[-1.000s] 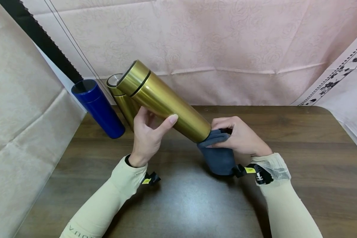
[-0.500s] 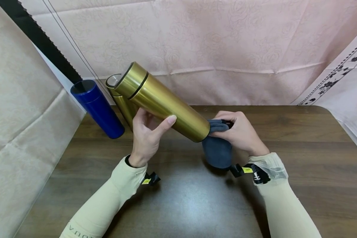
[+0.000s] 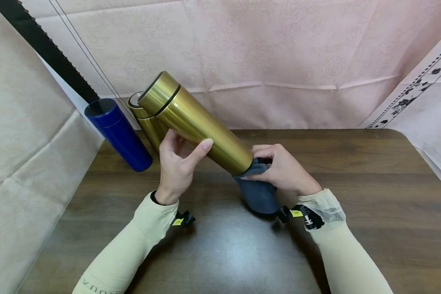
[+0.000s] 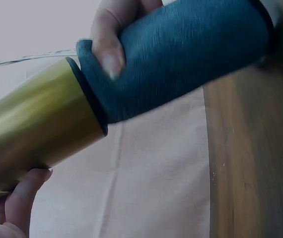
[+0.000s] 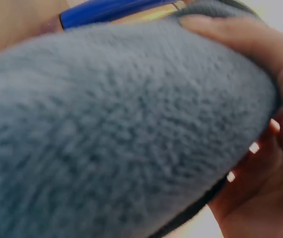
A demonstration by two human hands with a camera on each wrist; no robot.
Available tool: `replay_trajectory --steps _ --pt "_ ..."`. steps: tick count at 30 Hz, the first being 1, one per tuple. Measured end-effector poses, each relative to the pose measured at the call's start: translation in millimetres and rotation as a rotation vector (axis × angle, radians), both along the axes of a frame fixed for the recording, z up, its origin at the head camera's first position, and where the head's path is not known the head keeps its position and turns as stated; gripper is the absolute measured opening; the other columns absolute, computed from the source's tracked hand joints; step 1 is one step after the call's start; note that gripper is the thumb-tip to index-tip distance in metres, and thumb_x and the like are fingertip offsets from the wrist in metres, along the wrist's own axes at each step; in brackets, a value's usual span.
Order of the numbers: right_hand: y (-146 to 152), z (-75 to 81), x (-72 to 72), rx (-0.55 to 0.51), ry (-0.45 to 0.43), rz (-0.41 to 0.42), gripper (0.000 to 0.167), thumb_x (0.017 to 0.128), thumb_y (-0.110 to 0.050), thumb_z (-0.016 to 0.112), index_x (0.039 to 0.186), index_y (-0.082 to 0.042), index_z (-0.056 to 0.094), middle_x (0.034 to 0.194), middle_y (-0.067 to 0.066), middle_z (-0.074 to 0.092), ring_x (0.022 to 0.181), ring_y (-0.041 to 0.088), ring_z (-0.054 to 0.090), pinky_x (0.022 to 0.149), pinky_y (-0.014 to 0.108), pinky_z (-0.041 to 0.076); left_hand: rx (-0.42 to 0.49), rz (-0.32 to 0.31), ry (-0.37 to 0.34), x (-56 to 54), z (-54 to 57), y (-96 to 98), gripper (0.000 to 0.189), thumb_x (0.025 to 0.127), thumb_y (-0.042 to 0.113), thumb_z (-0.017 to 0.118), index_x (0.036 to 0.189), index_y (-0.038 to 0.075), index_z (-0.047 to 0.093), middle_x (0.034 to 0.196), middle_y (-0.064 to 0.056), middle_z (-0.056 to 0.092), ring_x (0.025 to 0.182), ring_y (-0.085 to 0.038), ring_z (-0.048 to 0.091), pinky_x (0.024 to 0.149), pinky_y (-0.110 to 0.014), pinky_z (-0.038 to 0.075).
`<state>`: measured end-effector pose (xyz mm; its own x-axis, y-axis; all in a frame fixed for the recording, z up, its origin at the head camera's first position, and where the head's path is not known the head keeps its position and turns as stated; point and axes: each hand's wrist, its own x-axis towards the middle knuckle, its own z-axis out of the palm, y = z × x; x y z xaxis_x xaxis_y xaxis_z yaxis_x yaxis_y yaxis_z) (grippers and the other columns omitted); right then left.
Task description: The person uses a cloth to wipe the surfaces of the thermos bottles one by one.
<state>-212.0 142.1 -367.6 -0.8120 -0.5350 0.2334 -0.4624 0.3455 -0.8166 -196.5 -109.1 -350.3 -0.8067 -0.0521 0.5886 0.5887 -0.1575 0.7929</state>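
Observation:
My left hand (image 3: 176, 169) grips a gold thermos bottle (image 3: 206, 126) around its middle, thumb on the near side. The bottle is tilted, its lidded end up to the left and its base down to the right. My right hand (image 3: 281, 169) pinches a folded blue-grey cloth (image 3: 257, 194) between thumb and fingers. The cloth's upper end touches the bottle's base, and the rest hangs down toward the table. In the left wrist view the cloth (image 4: 176, 54) meets the rim of the base. Fuzzy cloth (image 5: 131, 129) fills most of the right wrist view.
A blue bottle (image 3: 119, 134) stands at the back left of the wooden table (image 3: 353, 204). Beside it a second gold bottle (image 3: 152, 132) stands partly hidden behind the held one. Pale patterned sheets (image 3: 279, 61) hang along the back and sides.
The cloth in my right hand rose slightly, then came lower and to the left, staying against the bottle's base. The held bottle shifted a little left.

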Motion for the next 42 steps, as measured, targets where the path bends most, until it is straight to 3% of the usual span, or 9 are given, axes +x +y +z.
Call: replay_trajectory --steps 3,6,12,20,27,33,37,42 --pt "8 5.1 0.6 0.007 -0.009 0.044 0.012 0.083 -0.034 0.086 0.083 -0.028 0.076 0.084 -0.005 0.062 0.077 0.014 0.055 0.065 0.026 0.048 -0.005 0.003 -0.017 -0.3 -0.4 -0.2 0.037 0.083 0.005 0.079 0.116 0.011 0.064 0.108 -0.001 0.067 0.102 -0.020 0.064 0.096 -0.033 0.054" --pt "17 10.1 1.6 -0.020 -0.025 0.032 0.011 0.082 -0.030 0.087 0.089 -0.028 0.079 0.087 -0.005 0.067 0.079 0.016 0.060 0.069 0.027 0.053 -0.007 0.004 -0.022 -0.3 -0.3 -0.3 0.036 0.083 0.004 0.079 0.116 0.010 0.064 0.107 -0.001 0.068 0.102 -0.019 0.064 0.094 -0.032 0.055" --pt "26 14.8 0.8 -0.078 -0.026 -0.064 0.018 0.078 -0.021 0.090 0.091 -0.023 0.079 0.091 -0.002 0.071 0.084 0.017 0.064 0.078 0.025 0.054 0.020 -0.002 -0.015 1.7 1.3 -0.6 0.034 0.082 -0.001 0.075 0.112 0.013 0.065 0.102 0.001 0.067 0.096 -0.017 0.063 0.088 -0.029 0.055" --pt "9 2.7 -4.7 -0.147 -0.001 -0.162 0.016 0.080 -0.015 0.088 0.091 -0.023 0.079 0.090 -0.001 0.071 0.084 0.017 0.063 0.076 0.024 0.054 0.041 -0.016 -0.005 3.6 0.3 -0.7 0.033 0.082 0.002 0.074 0.111 0.014 0.064 0.101 0.001 0.066 0.095 -0.016 0.064 0.086 -0.027 0.055" --pt "-5 -4.6 -3.9 -0.082 0.078 -0.111 0.016 0.082 -0.009 0.084 0.083 -0.022 0.076 0.085 -0.005 0.065 0.081 0.014 0.058 0.074 0.023 0.049 0.032 -0.004 0.000 4.8 -0.1 2.3 0.034 0.083 0.003 0.075 0.113 0.015 0.064 0.101 0.001 0.066 0.096 -0.016 0.064 0.088 -0.028 0.055" --pt "-3 0.3 1.2 -0.024 0.071 -0.045 0.019 0.081 -0.026 0.089 0.075 -0.026 0.071 0.079 -0.006 0.055 0.077 0.011 0.049 0.065 0.023 0.043 0.024 0.029 -0.006 3.1 0.8 2.0 0.031 0.084 0.004 0.075 0.112 0.013 0.064 0.101 0.001 0.067 0.096 -0.016 0.064 0.086 -0.028 0.055" --pt "3 6.8 2.9 -0.038 0.054 0.026 0.011 0.083 -0.029 0.086 0.082 -0.028 0.076 0.080 -0.005 0.059 0.076 0.013 0.052 0.063 0.025 0.045 0.042 0.037 -0.023 2.0 2.0 0.8 0.030 0.084 0.004 0.075 0.111 0.012 0.065 0.101 0.001 0.067 0.095 -0.016 0.064 0.086 -0.027 0.055" --pt "12 13.2 3.0 -0.066 0.026 -0.033 0.012 0.081 -0.023 0.089 0.086 -0.028 0.079 0.085 -0.005 0.067 0.080 0.014 0.060 0.069 0.024 0.052 0.034 0.035 -0.027 1.3 1.9 -0.6 0.030 0.083 0.003 0.076 0.109 0.014 0.065 0.098 0.003 0.067 0.094 -0.015 0.063 0.086 -0.027 0.054"
